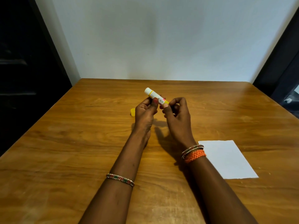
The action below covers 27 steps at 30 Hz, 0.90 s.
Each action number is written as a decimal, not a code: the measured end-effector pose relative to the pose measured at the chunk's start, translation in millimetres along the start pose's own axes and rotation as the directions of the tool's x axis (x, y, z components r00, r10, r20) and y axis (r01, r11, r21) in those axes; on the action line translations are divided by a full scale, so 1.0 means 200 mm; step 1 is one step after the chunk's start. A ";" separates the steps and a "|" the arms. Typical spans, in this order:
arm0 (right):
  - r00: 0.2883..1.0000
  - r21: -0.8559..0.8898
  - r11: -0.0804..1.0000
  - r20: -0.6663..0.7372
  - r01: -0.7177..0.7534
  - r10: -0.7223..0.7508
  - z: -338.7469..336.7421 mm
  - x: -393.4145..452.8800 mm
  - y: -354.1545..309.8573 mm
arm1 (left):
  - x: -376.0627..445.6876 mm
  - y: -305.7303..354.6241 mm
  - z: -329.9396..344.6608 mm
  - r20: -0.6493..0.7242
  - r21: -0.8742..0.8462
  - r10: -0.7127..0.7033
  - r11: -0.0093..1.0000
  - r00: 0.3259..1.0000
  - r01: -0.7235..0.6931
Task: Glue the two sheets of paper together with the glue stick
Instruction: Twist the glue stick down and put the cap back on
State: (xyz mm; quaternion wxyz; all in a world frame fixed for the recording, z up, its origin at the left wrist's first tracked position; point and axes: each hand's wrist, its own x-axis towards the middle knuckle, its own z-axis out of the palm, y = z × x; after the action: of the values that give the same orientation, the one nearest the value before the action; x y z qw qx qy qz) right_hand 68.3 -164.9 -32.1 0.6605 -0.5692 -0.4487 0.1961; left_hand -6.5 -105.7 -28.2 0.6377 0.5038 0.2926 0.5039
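A white and yellow glue stick (153, 95) is held above the middle of the wooden table (80, 143), tilted with its white uncapped end up and to the left. My left hand (145, 110) grips its barrel. My right hand (176, 113) pinches the yellow base end of the glue stick. The yellow cap (132, 112) lies on the table just left of my left hand, partly hidden by it. White paper (226, 159) lies flat at the right, beside my right wrist; whether it is one sheet or two stacked I cannot tell.
The table stands against a pale wall (153, 38). Dark furniture (21, 62) stands to the left and a dark frame (283, 70) to the right. Bangles and an orange band circle my wrists.
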 end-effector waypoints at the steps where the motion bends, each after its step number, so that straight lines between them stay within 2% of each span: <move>1: 0.996 0.097 0.991 0.019 -0.094 0.092 0.00 0.01 0.00 | 0.00 0.00 0.00 0.011 -0.006 0.000 1.000 1.000 0.000; 4: 0.950 0.388 0.867 0.166 -0.311 0.266 0.00 0.01 -0.01 | 0.00 0.00 -0.01 0.040 -0.041 -0.013 0.999 0.999 0.015; 7: 0.925 0.507 0.774 0.224 -0.379 0.306 0.01 0.01 -0.01 | 0.02 -0.02 -0.02 0.025 -0.050 -0.040 0.998 0.999 0.041; 11: 0.930 0.476 0.800 0.166 -0.366 0.327 0.01 0.01 0.00 | 0.01 -0.03 -0.01 0.070 -0.066 -0.058 0.996 0.996 0.063; 16: 0.954 0.418 0.861 0.062 -0.291 0.293 0.00 0.01 0.02 | 0.01 -0.04 0.01 0.046 -0.012 -0.040 0.999 0.998 0.040; 19: 0.989 0.209 0.970 -0.059 -0.123 0.138 0.00 0.02 0.02 | 0.00 -0.03 0.02 -0.006 0.045 -0.051 0.998 0.999 0.051; 22: 0.996 0.000 1.000 -0.086 0.002 -0.002 -0.01 0.02 0.02 | 0.00 -0.03 0.02 -0.044 0.059 -0.066 0.996 0.997 0.069; 24: 0.995 0.046 0.997 -0.073 -0.066 0.069 -0.01 0.02 0.02 | 0.00 -0.02 0.02 -0.049 0.059 -0.050 0.997 0.998 0.053; 27: 0.950 0.324 0.894 0.074 -0.310 0.303 0.00 0.01 0.03 | 0.00 -0.04 0.02 -0.003 -0.026 -0.053 0.998 0.999 0.053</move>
State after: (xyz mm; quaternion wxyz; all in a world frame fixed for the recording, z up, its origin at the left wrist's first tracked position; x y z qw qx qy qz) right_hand 71.6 -162.1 -36.9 0.7029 -0.5111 -0.3211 0.3764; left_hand -1.4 -106.5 -33.8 0.6567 0.4867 0.3006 0.4914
